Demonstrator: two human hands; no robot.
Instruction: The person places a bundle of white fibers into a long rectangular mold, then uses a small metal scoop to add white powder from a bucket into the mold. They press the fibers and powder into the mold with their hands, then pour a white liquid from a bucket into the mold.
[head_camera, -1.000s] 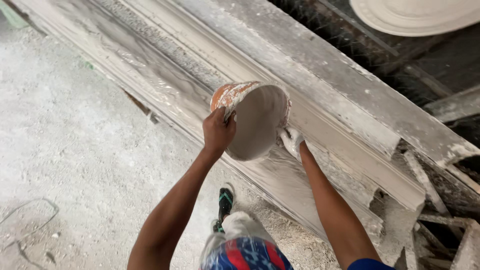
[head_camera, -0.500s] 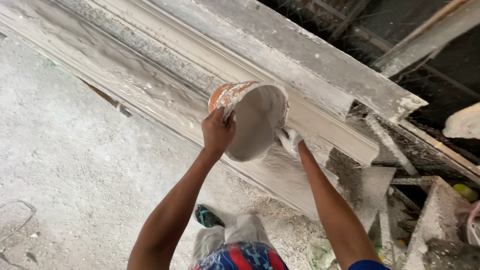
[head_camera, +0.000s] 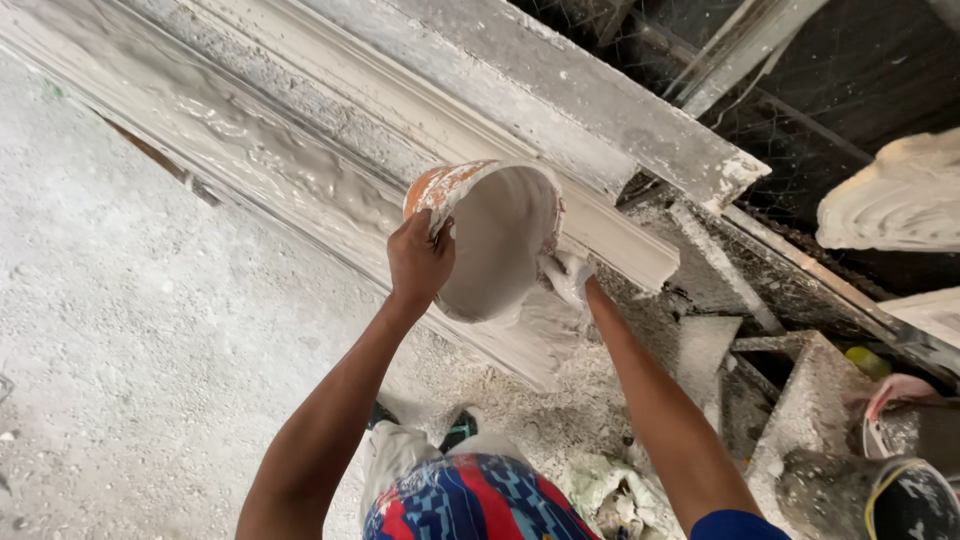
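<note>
While tilted over wet plaster: bucket (head_camera: 495, 240) in left grip (head_camera: 418, 262) (right grip (head_camera: 568, 278) plaster-coated, closure unclear).

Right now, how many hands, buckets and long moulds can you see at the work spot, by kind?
Hands: 2, left hand gripping the rim, right hand coated in white plaster
Tipped bucket: 1
Long mould holding wet plaster: 1
Total: 4

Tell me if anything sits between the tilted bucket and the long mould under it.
Nothing visible does. The bucket, held by the left hand and right hand, tips straight over the wet plaster mould; only wet plaster lies below the rim.
</note>
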